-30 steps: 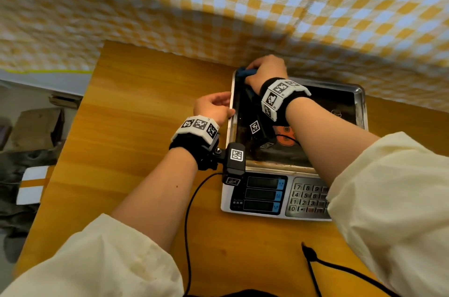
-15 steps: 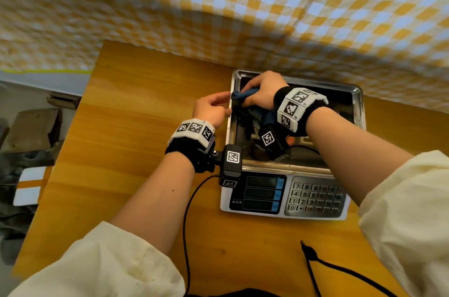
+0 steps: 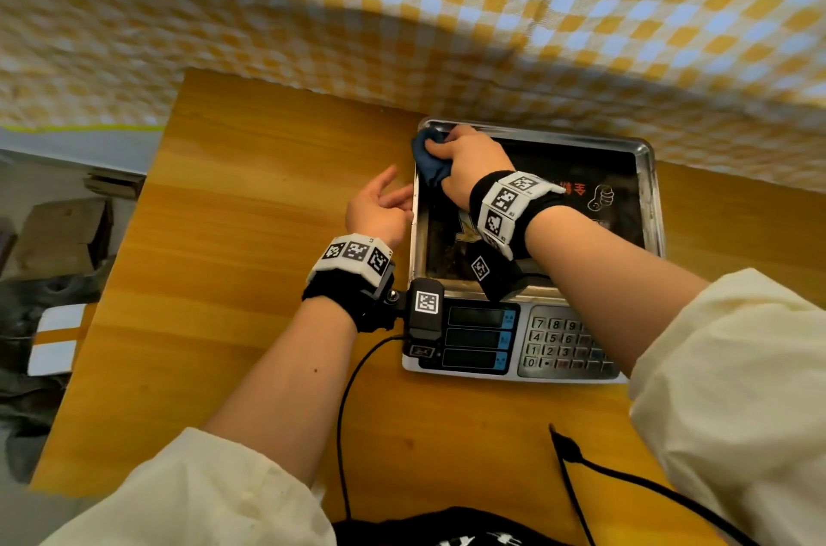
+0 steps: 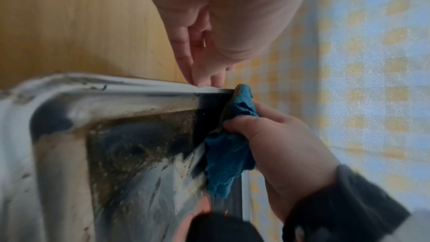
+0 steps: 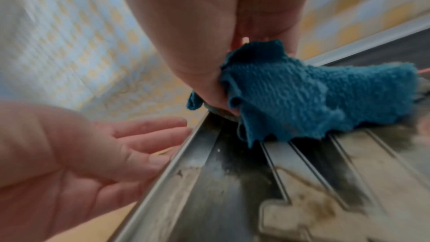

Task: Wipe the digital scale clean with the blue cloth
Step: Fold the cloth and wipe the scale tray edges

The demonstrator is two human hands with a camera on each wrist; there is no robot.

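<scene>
The digital scale (image 3: 646, 205) sits on the wooden table, its steel pan (image 4: 130, 87) (image 5: 177, 165) stained and grimy. My right hand (image 3: 465, 165) (image 4: 279, 135) grips the bunched blue cloth (image 3: 430, 161) (image 4: 230, 154) (image 5: 314, 95) and presses it into the pan's far left corner. My left hand (image 3: 380, 205) (image 4: 204, 73) (image 5: 111, 146) stays beside the pan's left rim, fingers straight and relaxed, fingertips touching the rim's outer edge. It holds nothing.
The scale's displays and keypad (image 3: 563, 342) face me at the front. A yellow checked cloth (image 3: 447, 9) hangs just behind the table. Black cables (image 3: 625, 478) lie on the wood near me. The table's left edge (image 3: 134, 232) drops to a cluttered floor.
My right hand slid the blue cloth down the pan's left side, then back up into the far left corner. My left hand's fingers uncurled and now lie straight against the rim.
</scene>
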